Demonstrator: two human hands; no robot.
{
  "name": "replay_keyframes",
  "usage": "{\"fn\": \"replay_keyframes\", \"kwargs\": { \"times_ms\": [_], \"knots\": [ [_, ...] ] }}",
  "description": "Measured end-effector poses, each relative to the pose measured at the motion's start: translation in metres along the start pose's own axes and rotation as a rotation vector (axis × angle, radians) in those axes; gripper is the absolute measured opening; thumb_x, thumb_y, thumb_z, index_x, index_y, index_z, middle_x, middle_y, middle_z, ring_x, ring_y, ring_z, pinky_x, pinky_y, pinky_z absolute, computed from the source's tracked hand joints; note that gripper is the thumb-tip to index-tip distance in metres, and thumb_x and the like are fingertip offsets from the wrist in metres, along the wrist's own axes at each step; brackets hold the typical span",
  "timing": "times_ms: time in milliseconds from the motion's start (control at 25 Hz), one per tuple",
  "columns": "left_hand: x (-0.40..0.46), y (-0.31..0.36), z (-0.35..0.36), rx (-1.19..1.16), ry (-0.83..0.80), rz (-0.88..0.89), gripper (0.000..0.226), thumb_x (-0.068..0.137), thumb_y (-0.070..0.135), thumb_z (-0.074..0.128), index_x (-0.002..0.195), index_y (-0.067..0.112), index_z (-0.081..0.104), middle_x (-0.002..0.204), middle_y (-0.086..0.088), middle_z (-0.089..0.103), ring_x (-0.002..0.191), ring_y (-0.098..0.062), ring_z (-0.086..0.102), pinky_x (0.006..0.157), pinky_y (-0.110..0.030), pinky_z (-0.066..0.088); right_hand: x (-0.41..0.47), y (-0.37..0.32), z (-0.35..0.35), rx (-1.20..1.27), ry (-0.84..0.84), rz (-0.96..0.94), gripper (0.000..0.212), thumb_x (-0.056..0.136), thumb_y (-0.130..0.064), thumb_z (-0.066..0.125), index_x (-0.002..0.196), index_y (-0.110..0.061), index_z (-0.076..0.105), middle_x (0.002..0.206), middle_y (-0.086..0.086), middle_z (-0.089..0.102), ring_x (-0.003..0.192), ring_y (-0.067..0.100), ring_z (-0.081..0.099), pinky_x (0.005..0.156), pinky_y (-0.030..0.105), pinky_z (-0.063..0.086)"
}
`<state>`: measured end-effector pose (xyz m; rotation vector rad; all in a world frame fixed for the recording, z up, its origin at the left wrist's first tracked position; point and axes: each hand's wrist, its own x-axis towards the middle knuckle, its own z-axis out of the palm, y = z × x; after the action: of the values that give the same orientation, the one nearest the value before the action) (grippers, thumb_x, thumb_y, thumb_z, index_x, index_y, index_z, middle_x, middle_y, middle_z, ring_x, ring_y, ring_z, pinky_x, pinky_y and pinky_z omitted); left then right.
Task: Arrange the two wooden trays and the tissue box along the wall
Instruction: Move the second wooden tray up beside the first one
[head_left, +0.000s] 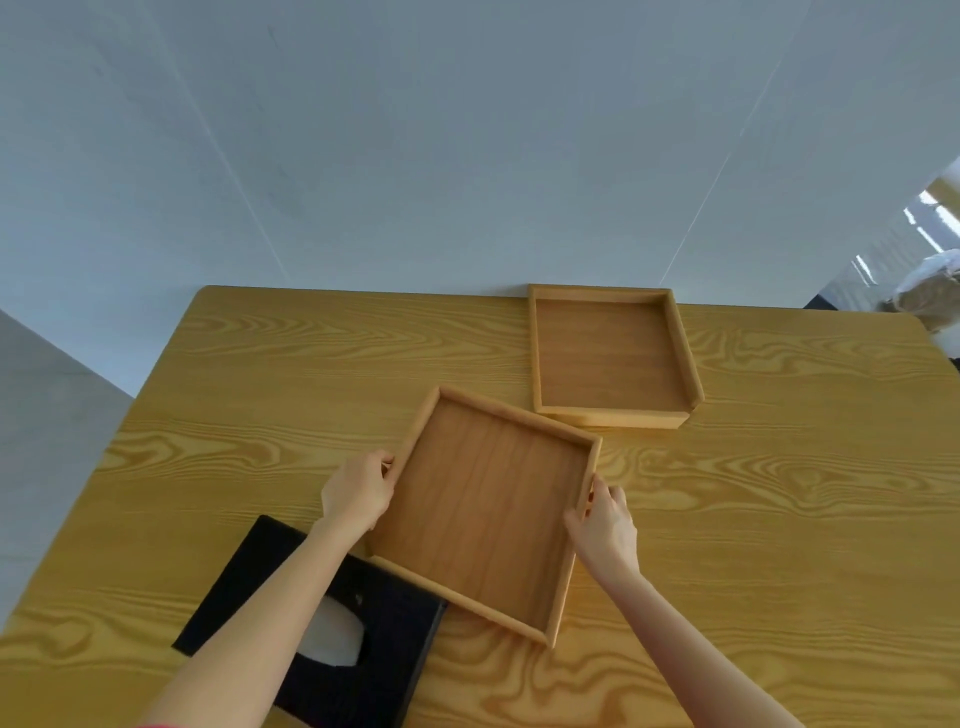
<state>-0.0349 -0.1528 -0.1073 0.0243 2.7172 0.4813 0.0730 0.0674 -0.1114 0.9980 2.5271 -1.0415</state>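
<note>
One wooden tray (608, 358) stands at the far edge of the table against the wall, right of centre. A second wooden tray (483, 509) sits turned at an angle in the middle of the table. My left hand (358, 488) grips its left rim and my right hand (602, 525) grips its right rim. A black tissue box (384, 644) with white tissue showing in its slot lies at the near left, partly under my left forearm and touching the tray's near left corner.
The wooden table (260, 374) runs up to a pale wall (467, 156). Its left edge drops to a grey floor (47, 415). Beyond the far right corner lies some bright clutter (930, 280).
</note>
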Motion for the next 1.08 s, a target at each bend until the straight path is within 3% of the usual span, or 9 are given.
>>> {"fn": "replay_keyframes", "kwargs": {
  "times_ms": [160,440,600,760,920,1000,1080],
  "knots": [
    [-0.002,-0.013,-0.003,0.056,-0.029,0.056,0.019,0.094,0.023,0.046,0.108,0.017,0.057,0.102,-0.007,0.066,0.088,-0.023,0.063,0.068,-0.033,0.052,-0.009,-0.005,0.010,-0.034,0.017,-0.012,0.057,0.090,-0.013,0.051,0.141,-0.007,0.026,0.132,0.014,0.043,0.106,0.034,0.057,0.083,0.038,0.048],
    [-0.008,-0.060,-0.014,0.052,-0.040,-0.006,0.033,0.089,0.023,0.054,0.118,0.008,0.050,0.107,-0.009,0.065,0.091,-0.022,0.063,0.065,-0.028,0.046,-0.017,-0.032,0.040,-0.041,0.022,-0.118,0.053,0.091,-0.010,0.049,0.141,-0.008,0.030,0.126,0.013,0.049,0.102,0.027,0.057,0.076,0.029,0.045],
    [-0.008,-0.073,-0.018,0.028,-0.009,-0.013,0.033,0.090,0.022,0.052,0.120,0.008,0.050,0.106,-0.009,0.065,0.087,-0.021,0.062,0.062,-0.027,0.044,-0.007,-0.047,0.047,-0.062,0.037,-0.156,0.048,0.091,-0.009,0.049,0.137,-0.004,0.036,0.127,0.014,0.053,0.108,0.029,0.056,0.085,0.035,0.048],
    [-0.001,-0.073,-0.020,0.020,0.008,-0.014,0.031,0.092,0.022,0.049,0.119,0.007,0.049,0.104,-0.009,0.064,0.076,-0.016,0.053,0.051,-0.022,0.037,0.006,-0.058,0.046,-0.071,0.042,-0.179,0.047,0.092,-0.010,0.051,0.136,-0.004,0.037,0.127,0.015,0.055,0.112,0.030,0.056,0.088,0.037,0.048],
    [-0.003,-0.072,-0.023,0.006,0.018,-0.028,0.036,0.093,0.020,0.046,0.127,0.008,0.044,0.117,-0.011,0.060,0.094,-0.023,0.062,0.064,-0.028,0.047,0.005,-0.062,0.050,-0.168,0.036,-0.244,0.054,0.093,-0.014,0.048,0.141,-0.007,0.026,0.142,0.016,0.040,0.127,0.032,0.044,0.097,0.040,0.044],
    [-0.012,-0.072,-0.019,0.107,0.103,0.075,0.046,0.092,0.021,0.049,0.134,0.010,0.037,0.130,-0.012,0.052,0.111,-0.025,0.056,0.082,-0.031,0.051,-0.008,-0.057,0.053,-0.289,0.053,-0.365,0.059,0.094,-0.022,0.045,0.145,-0.011,0.018,0.154,0.011,0.023,0.141,0.027,0.023,0.112,0.042,0.029],
    [-0.026,-0.067,-0.012,0.107,0.159,0.279,0.053,0.090,0.025,0.051,0.139,0.012,0.034,0.142,-0.009,0.043,0.126,-0.024,0.046,0.100,-0.035,0.044,-0.025,-0.049,0.056,-0.371,0.043,-0.490,0.060,0.095,-0.030,0.042,0.146,-0.015,0.014,0.158,0.004,0.012,0.146,0.019,0.008,0.118,0.039,0.011]
  ]
}}
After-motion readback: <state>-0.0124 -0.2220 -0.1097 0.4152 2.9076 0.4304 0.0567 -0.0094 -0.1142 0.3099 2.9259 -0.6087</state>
